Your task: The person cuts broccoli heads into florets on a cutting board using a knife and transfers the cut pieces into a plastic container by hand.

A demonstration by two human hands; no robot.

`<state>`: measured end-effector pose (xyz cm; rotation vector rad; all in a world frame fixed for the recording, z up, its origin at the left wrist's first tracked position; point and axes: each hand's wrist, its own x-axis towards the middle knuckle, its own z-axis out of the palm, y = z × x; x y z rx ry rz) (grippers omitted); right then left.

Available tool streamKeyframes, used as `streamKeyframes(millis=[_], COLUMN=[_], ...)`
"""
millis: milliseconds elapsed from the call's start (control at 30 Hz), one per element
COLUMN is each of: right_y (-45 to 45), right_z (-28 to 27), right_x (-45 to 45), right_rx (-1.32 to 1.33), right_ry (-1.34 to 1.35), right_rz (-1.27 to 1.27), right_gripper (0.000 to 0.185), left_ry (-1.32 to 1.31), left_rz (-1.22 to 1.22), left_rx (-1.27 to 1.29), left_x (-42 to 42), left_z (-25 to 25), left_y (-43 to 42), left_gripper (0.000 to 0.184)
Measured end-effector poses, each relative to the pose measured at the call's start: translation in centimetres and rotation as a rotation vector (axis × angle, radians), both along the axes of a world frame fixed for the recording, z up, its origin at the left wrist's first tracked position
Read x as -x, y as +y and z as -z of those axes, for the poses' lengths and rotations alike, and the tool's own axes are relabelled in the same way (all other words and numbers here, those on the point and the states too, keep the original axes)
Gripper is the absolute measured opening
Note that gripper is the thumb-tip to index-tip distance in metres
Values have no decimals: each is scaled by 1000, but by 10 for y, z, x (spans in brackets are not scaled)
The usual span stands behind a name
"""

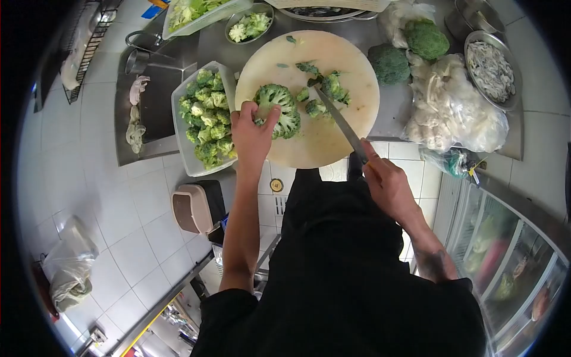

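Note:
A large broccoli head [279, 107] lies on the round cutting board [351, 59], its cut underside showing. My left hand [254, 131] grips its left side between thumb and fingers. In my right hand [383, 178] is the handle of a kitchen knife [344, 125], its blade slanting up and left over the board. The blade's tip is by some cut broccoli pieces [335, 89] right of the head. Left of the board, close to my left hand, stands a white plastic tub [178, 128] filled with broccoli florets [207, 113].
Two whole broccoli heads [389, 64] sit right of the board, beside bulging plastic bags [449, 107] and a metal bowl of grey strips [491, 65]. A small bowl of pale florets [250, 27] stands behind the board. The sink [157, 101] is at left, a glass-fronted fridge [505, 250] at lower right.

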<state>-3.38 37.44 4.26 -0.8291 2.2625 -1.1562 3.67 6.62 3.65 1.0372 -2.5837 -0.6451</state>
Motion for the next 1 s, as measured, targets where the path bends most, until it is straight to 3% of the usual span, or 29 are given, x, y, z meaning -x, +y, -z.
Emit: streamKeyframes(millis=[67,133,233,333,600,700,800,867,1000], right_y=[0,-1,-4,-2,1,-3,-6,-1,6], right_z=[-2,-7,-15,-21,-45,-55,-23,3,-10], right_x=[-4,-8,-10,-12,-10,-13,-21,-24,-27], right_rx=[22,32,37,26,-40,101,264,-109,-135], right_ry=[21,27,37,30,91,160,239,196,180], right_rz=[-3,-7,-25,-57,-75,-4,25,-200,-238], right_gripper=[59,59,60,61,60,60,61,64,68], left_ry=[-11,165,197,263,282,276,275,276,227], left_rz=[-36,100,220,203,222,257,204,203,213], left_rx=[-1,-102,-166,-308,-255,-240,-305,-301,-300], left_x=[2,-2,-13,-20,-28,-32,-31,-30,-40], left_z=[-4,-10,-10,-5,3,3,4,3,3], left_y=[2,2,1,19,39,39,42,42,46], left_gripper=[39,37,39,39,46,52,57,61,60])
